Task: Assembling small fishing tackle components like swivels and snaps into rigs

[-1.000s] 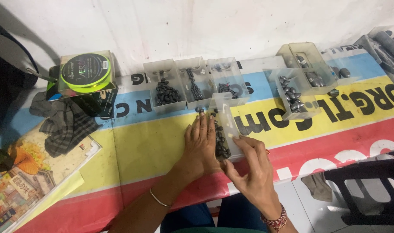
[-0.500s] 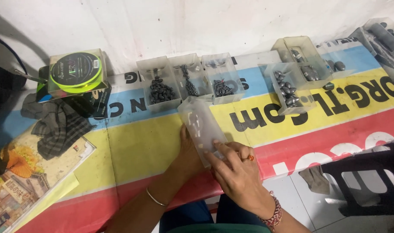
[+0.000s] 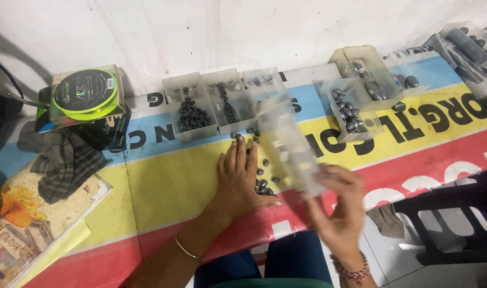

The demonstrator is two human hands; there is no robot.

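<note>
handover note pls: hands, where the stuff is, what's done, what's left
Left hand: flat on the banner-covered table, beside loose dark sinkers.
Right hand: holds the clear plastic box, tilted and blurred, apparently empty.
Done: sinkers lie tipped out on the table.
Left: loose sinkers are unsorted; three open boxes at the wall hold others.

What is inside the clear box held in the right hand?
The clear box in the right hand is motion-blurred and looks empty; dark weights lie loose on the banner beside the left hand. Any under that palm are hidden.
</note>
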